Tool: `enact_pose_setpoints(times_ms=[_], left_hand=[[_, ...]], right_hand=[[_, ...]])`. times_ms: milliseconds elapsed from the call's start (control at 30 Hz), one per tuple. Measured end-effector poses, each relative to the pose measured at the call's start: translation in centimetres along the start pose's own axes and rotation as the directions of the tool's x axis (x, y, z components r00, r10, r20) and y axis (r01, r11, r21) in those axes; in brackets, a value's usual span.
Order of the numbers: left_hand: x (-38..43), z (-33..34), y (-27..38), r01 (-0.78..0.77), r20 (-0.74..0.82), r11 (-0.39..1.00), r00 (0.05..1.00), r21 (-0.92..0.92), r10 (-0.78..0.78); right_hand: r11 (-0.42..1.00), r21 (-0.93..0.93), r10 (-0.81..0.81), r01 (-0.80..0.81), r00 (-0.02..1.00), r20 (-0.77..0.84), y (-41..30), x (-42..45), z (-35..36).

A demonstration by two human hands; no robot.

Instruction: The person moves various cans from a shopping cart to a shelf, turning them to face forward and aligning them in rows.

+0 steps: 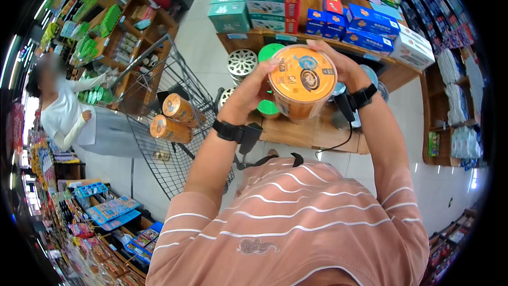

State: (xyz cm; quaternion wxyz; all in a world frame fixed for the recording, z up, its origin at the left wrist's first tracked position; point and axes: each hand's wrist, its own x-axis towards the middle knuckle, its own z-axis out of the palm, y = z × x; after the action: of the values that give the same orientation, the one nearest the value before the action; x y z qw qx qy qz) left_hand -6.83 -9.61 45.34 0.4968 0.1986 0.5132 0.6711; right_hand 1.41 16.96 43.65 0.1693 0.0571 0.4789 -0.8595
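Between my two hands is a round clear plastic tub with an orange printed lid (303, 73), its top turned up towards me. My left hand (254, 85) grips the tub's left side, with the thumb at the lid's rim. My right hand (339, 61) wraps round its right side, fingertips near the far edge. Green-lidded tubs (271, 51) and white pierced round lids (242, 62) show behind and beside my left hand, partly hidden. To the left, a wire shopping cart (158, 167) carries two orange-wrapped tubs (172, 129).
A wooden display stand (285, 131) is before me, stacked with teal boxes (228, 16), blue boxes (371, 22) and white boxes (412, 45). A person in white (75, 107) stands beyond the cart, by wooden shelves (119, 59). More shelving (440, 143) stands at the right.
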Motion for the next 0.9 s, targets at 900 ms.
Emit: enact_pose_setpoints(times_ms=[900], left_hand=[[-5.8, -3.0, -2.3, -0.169, -0.312, 0.982, 0.931, 0.084, 0.187]], right_hand=[[0.991, 0.086, -0.065, 0.098, 0.943, -0.326, 7.6, 0.8, 6.2]])
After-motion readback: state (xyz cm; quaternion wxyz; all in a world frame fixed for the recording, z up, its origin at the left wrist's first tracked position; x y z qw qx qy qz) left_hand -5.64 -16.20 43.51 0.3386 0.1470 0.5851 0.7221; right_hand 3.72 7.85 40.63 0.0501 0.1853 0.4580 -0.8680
